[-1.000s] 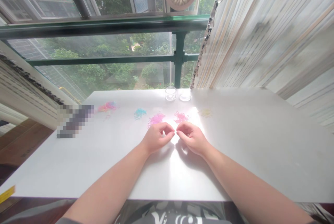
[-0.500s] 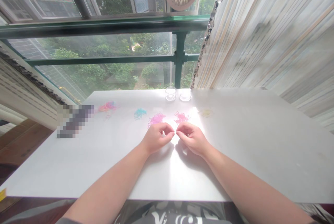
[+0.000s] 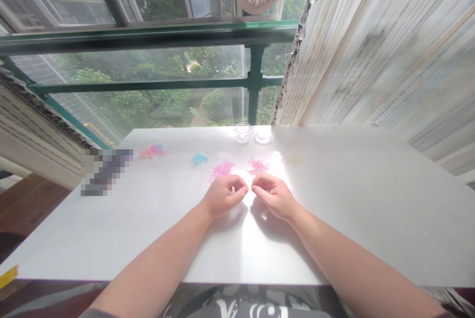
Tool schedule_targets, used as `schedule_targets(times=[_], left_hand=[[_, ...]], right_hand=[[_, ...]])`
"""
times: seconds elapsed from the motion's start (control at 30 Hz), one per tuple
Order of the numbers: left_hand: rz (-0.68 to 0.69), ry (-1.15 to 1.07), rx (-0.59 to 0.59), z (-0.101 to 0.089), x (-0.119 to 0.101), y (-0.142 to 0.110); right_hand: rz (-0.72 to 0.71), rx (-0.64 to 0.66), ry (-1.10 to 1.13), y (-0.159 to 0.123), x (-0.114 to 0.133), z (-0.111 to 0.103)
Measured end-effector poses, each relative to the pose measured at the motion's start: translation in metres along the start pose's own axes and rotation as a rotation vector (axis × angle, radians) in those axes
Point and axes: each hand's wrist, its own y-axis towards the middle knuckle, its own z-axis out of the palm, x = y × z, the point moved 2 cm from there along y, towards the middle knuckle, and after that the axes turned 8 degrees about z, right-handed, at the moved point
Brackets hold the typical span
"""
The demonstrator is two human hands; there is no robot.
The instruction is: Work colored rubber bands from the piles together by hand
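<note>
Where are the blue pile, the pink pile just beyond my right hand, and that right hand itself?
Blue pile (image 3: 199, 160): head view, middle of the heap.
Pink pile (image 3: 258, 166): head view, middle of the heap.
Right hand (image 3: 276, 197): head view, middle of the hand.

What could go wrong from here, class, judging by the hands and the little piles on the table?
1. The left hand is close to the purple-pink pile and the right hand close to the pink pile; a careless knuckle might scatter or mix them.
2. The pale yellow pile barely stands out against the white table, so pieces could be overlooked.
3. The clear container stands near the table's far edge and might get knocked off.
</note>
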Motion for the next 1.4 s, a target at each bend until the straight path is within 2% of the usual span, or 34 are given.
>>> schedule_targets(times=[0.2,0.33,0.4,0.5,0.57,0.63,0.73,0.9,1.2,1.4], left_hand=[[0.022,0.004,0.049,0.0,-0.003,0.001],[0.008,0.015,0.068,-0.002,-0.003,0.0],[-0.002,0.022,0.069,-0.003,-0.002,-0.001],[-0.012,0.036,0.07,-0.004,-0.002,-0.002],[-0.013,0.041,0.073,-0.004,-0.002,-0.002],[-0.012,0.042,0.078,-0.005,-0.002,-0.002],[-0.01,0.047,0.091,-0.006,-0.002,-0.001],[0.001,0.056,0.068,-0.007,-0.001,-0.002],[-0.006,0.059,0.084,-0.008,-0.003,0.0],[-0.002,0.068,0.061,-0.007,-0.002,-0.001]], right_hand=[[0.007,-0.015,0.037,0.002,0.0,0.0],[-0.016,-0.109,-0.011,0.007,0.0,-0.01],[-0.024,-0.203,-0.116,0.012,-0.003,-0.026],[0.008,-0.43,-0.346,0.019,-0.011,-0.061],[0.074,-0.602,-0.49,0.022,-0.019,-0.086],[0.173,-0.671,-0.625,0.025,-0.029,-0.104],[0.3,-0.675,-0.744,0.028,-0.04,-0.117],[0.406,-0.666,-0.829,0.028,-0.047,-0.12],[0.441,-0.65,-0.915,0.027,-0.044,-0.125],[0.449,-0.656,-0.873,0.027,-0.046,-0.127]])
